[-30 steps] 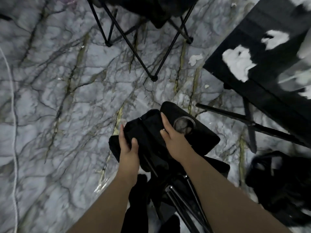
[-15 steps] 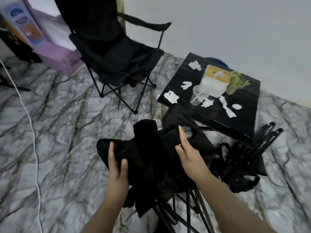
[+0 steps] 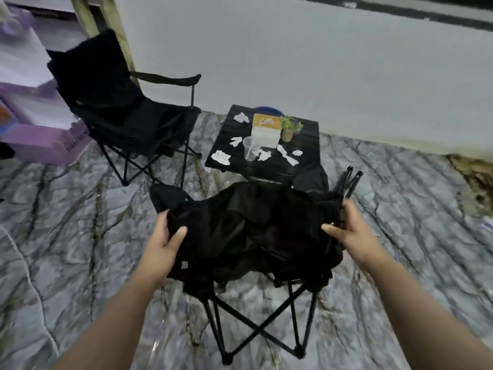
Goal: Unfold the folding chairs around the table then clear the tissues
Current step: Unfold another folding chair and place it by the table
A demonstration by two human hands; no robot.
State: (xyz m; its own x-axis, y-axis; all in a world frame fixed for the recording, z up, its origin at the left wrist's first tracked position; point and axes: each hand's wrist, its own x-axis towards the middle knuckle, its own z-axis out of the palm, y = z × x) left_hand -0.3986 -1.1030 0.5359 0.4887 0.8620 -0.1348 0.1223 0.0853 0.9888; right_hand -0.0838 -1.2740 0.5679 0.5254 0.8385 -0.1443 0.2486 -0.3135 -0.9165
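While tissues (image 3: pixel 221 157) litter table (image 3: pixel 306 134), marble floor (image 3: pixel 80 236) meets wall (image 3: pixel 293 62).

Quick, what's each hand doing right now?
Left hand: grips the near chair's left fabric edge.
Right hand: grips its right edge.

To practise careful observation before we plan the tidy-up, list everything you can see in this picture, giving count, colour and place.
near chair: one, black, centre foreground, partly opened
far chair: one, black, back left, unfolded
folded chair: one, black, right of the table
table: one, black, by the wall
tissues: about six, white, crumpled on the table
cup: one, clear, on the table
packet: one, yellow and white, on the table
plant: one, green in a tan pot, on the table
box: one, purple, far left
cord: one, white, floor at left
left hand: grips the near chair's left edge
right hand: grips its right edge
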